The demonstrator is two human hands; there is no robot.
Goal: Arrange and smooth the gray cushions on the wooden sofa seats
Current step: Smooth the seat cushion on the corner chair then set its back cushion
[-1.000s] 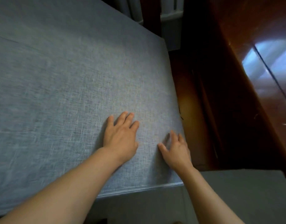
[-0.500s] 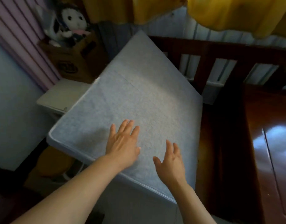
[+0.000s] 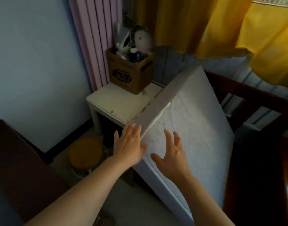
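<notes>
The gray cushion [image 3: 197,121] stood tilted against the wooden sofa [image 3: 247,95], both hands flat with fingers spread, left hand [image 3: 129,148] at its edge, right hand [image 3: 171,158] on its face; lowering it flat seemed next.

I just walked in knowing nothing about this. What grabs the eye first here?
The big gray cushion dominates the middle, tipped up on edge against the dark wooden sofa frame at right. Both hands are open at its near corner: the left hand against its side edge, the right hand over its face. Behind, a cardboard box of plush toys sits on a small white table, with yellow curtains above.
</notes>
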